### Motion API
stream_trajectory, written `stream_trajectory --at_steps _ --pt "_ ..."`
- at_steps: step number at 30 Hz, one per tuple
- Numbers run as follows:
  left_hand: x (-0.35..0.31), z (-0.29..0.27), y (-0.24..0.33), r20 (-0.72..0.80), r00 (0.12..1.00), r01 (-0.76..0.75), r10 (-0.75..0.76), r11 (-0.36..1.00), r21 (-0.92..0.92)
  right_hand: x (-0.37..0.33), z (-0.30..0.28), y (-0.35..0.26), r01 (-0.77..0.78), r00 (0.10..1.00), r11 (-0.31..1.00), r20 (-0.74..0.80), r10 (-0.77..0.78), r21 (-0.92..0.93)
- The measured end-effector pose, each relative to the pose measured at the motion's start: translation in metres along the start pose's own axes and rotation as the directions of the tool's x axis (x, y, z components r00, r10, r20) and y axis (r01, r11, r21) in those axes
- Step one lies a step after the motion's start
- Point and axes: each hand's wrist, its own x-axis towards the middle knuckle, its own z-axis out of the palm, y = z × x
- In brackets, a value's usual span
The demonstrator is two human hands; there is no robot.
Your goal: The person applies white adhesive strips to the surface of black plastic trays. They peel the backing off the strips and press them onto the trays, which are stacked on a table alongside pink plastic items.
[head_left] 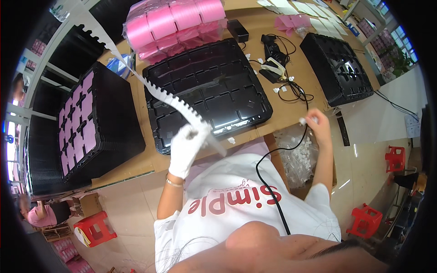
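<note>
My left hand (185, 151), in a white glove, is closed round the near end of a long white strip (169, 98) with a row of notches along one edge. The strip arches up and away to the far left, over the black plastic trays (209, 86) on the table. To the right, my bare right hand (318, 126) pinches a small white piece (302, 121) between thumb and fingertips, beside a black cable (295, 144). Close below that hand, a clear plastic bag (296, 164) of small white pieces sits in a box at the table's front edge.
Tray stacks stand left (116, 123) and right (339, 68), the left one topped with pink pieces. Pink wrapped rolls (175, 25) lie at the back. A cutter-like tool (273, 68), tangled cables and white scraps lie on the brown table (246, 139). Red stools (364, 220) stand on the floor.
</note>
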Motion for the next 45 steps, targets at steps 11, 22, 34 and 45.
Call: stream_trajectory --at_steps 11,22,34,45 --pt "-0.002 -0.105 0.046 -0.291 0.953 0.102 0.088 0.808 0.58 -0.016 -0.065 0.081 -0.214 0.852 0.401 -0.371 -0.369 -0.891" --pt "0.121 -0.052 0.046 0.0 0.904 -0.311 0.428 0.656 0.688 0.285 0.271 -0.169 0.772 0.023 -0.168 0.29 -0.957 -0.613" --pt "0.087 -0.084 0.044 0.09 0.916 -0.367 0.39 0.729 0.578 0.356 0.28 -0.201 0.912 0.41 0.265 0.682 -0.606 -0.313" --pt "0.129 -0.052 0.069 -0.105 0.671 -0.583 0.734 0.61 0.537 0.378 0.291 -0.22 0.759 0.649 0.651 0.086 -0.756 -0.005"
